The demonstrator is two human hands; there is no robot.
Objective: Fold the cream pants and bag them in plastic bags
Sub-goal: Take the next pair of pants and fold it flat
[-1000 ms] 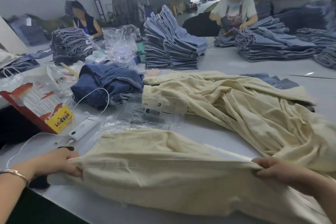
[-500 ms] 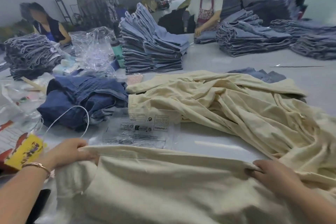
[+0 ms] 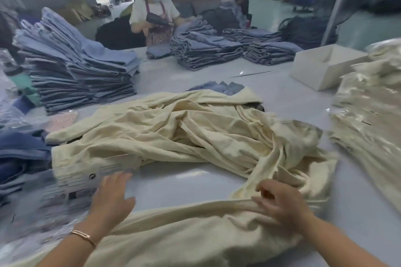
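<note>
Big hall, grey table (image 3: 271,93). Pants (image 3: 173,240) at 6 o'clock, under right hand (image 3: 282,208), fingers bent on cloth. Left hand (image 3: 110,199) flat, fingers wide, near bag (image 3: 71,184) at 8. Jeans (image 3: 82,71) stacked at 10.

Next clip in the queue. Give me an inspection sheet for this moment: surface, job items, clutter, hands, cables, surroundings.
Surface: pale grey table, bare in the middle.
Job's things: cream pants lie rumpled along the near edge; loose cream pile behind; printed plastic bag flat at left; bagged cream stack at right.
Clutter: dark denim heap at left; white box.
Hands: left hand open, fingers spread at the bag's edge; right hand on the pants, fingers bent at a fold, grip unclear.
Cables: nothing seen.
Surroundings: folded blue jeans stacks; a person sorting across the table.
</note>
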